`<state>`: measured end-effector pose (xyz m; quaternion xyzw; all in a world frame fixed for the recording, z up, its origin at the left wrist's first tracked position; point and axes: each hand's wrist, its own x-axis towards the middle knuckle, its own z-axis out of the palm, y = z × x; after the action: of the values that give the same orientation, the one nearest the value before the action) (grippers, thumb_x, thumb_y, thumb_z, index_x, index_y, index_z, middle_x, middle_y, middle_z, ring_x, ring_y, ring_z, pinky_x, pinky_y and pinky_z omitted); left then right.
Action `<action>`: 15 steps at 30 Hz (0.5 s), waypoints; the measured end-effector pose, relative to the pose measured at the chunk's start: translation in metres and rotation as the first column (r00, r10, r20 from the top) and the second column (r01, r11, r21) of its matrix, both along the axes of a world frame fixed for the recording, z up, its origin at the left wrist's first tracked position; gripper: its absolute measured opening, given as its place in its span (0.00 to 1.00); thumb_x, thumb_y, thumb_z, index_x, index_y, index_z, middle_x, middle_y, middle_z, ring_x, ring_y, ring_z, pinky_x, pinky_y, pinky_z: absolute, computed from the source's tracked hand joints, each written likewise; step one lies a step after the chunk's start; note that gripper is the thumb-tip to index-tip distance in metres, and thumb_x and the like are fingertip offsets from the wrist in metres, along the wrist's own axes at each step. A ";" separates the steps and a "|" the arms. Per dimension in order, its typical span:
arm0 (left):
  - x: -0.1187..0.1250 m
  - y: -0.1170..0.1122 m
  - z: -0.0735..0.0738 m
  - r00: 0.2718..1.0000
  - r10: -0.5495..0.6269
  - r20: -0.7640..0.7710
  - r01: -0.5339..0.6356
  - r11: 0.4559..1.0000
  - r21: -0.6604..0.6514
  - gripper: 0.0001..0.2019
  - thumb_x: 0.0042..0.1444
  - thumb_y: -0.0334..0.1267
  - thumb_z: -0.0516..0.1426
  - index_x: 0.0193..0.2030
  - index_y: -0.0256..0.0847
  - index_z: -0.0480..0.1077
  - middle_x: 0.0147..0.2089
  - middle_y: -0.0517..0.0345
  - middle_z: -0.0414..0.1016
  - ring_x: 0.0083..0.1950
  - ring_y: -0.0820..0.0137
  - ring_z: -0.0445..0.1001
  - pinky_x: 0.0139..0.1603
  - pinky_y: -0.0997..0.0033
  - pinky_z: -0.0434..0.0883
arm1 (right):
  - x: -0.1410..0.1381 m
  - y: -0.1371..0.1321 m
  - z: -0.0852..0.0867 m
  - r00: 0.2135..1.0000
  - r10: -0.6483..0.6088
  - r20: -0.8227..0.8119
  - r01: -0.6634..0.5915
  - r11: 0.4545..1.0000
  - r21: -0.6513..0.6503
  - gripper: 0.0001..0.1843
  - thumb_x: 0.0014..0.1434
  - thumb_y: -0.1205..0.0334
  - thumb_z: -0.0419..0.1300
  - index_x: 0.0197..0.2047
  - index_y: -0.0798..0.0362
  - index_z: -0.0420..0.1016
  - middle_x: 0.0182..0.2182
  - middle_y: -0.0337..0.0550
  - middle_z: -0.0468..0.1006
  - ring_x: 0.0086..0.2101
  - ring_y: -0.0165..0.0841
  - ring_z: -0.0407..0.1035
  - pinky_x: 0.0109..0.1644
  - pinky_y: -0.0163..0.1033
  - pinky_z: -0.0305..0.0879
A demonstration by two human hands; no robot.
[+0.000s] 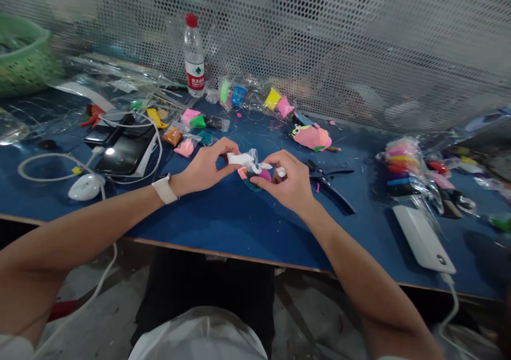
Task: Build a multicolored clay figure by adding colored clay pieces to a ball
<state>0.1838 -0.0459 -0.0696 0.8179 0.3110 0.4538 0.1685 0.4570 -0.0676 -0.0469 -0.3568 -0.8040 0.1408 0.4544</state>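
My left hand (211, 165) is closed, its thumb and fingertips pinching a small clear packet of white clay (239, 159). Just right of it, my right hand (291, 184) is closed with a small piece of white clay (281, 172) among its fingers. Between and below the two hands lies a many-coloured clay piece (264, 175) with purple, teal and orange parts, partly hidden by my right thumb. Whether that thumb touches it I cannot tell. Beyond my right hand a pink clay figure (313, 137) with eyes rests on the blue table (223, 221).
Pliers (333, 184) lie right of my right hand. Clay packets (187, 147) are scattered beyond my left hand, near a water bottle (195, 56). Phones (125, 152) and a cable sit left, a white power bank (423, 237) right. A perforated screen (319, 46) closes the back.
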 end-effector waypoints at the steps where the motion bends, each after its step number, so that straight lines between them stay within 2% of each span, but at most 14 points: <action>1: 0.000 0.000 0.000 1.000 -0.005 -0.002 0.005 1.000 0.000 0.10 0.71 0.33 0.67 0.56 0.43 0.75 0.50 0.55 0.81 0.44 0.70 0.81 0.44 0.73 0.78 | -0.001 0.001 -0.001 1.000 -0.007 0.016 0.006 1.000 0.010 0.20 0.69 0.40 0.76 0.43 0.47 0.81 0.38 0.42 0.84 0.30 0.33 0.70 0.36 0.42 0.68; 4: 0.002 -0.002 0.000 1.000 -0.021 -0.004 0.021 1.000 -0.001 0.10 0.72 0.34 0.66 0.56 0.44 0.75 0.49 0.55 0.81 0.43 0.70 0.81 0.42 0.73 0.77 | 0.000 0.003 -0.004 0.999 -0.009 0.052 0.009 1.000 0.001 0.18 0.72 0.41 0.73 0.44 0.47 0.82 0.41 0.44 0.87 0.33 0.35 0.74 0.39 0.43 0.70; 7: 0.002 -0.003 0.000 0.999 -0.037 -0.006 0.037 0.999 -0.014 0.09 0.73 0.36 0.66 0.56 0.44 0.75 0.49 0.55 0.81 0.42 0.70 0.81 0.40 0.73 0.76 | 0.002 0.004 -0.006 0.999 0.022 0.038 -0.019 0.997 -0.077 0.15 0.74 0.44 0.72 0.45 0.46 0.83 0.41 0.42 0.89 0.32 0.34 0.75 0.38 0.42 0.69; 10: 0.001 -0.001 0.000 0.999 -0.029 -0.024 0.028 1.000 -0.009 0.08 0.74 0.37 0.65 0.56 0.44 0.75 0.49 0.54 0.81 0.43 0.69 0.81 0.41 0.72 0.76 | 0.004 0.003 -0.006 0.999 0.046 -0.018 -0.049 0.971 -0.234 0.12 0.76 0.46 0.70 0.47 0.45 0.82 0.33 0.36 0.86 0.25 0.32 0.73 0.32 0.41 0.66; 12: 0.000 0.001 0.000 1.000 0.004 -0.028 -0.004 1.000 0.000 0.07 0.74 0.38 0.65 0.55 0.44 0.75 0.49 0.54 0.81 0.42 0.69 0.81 0.41 0.71 0.76 | 0.004 0.004 -0.006 0.994 0.014 -0.107 -0.047 0.950 -0.309 0.13 0.76 0.44 0.69 0.47 0.44 0.79 0.28 0.34 0.82 0.22 0.31 0.71 0.29 0.41 0.65; 15: -0.002 0.004 0.001 0.998 0.048 -0.033 -0.047 0.999 0.012 0.08 0.74 0.37 0.65 0.55 0.43 0.73 0.48 0.54 0.80 0.41 0.69 0.80 0.41 0.70 0.76 | 0.004 0.011 -0.004 0.922 -0.066 -0.382 -0.083 0.929 -0.360 0.20 0.72 0.38 0.72 0.46 0.43 0.75 0.33 0.35 0.84 0.20 0.29 0.67 0.24 0.40 0.66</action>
<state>0.1818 -0.0416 -0.0690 0.8188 0.3306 0.4456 0.1477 0.4612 -0.0568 -0.0507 -0.3973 -0.6587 0.3591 0.5284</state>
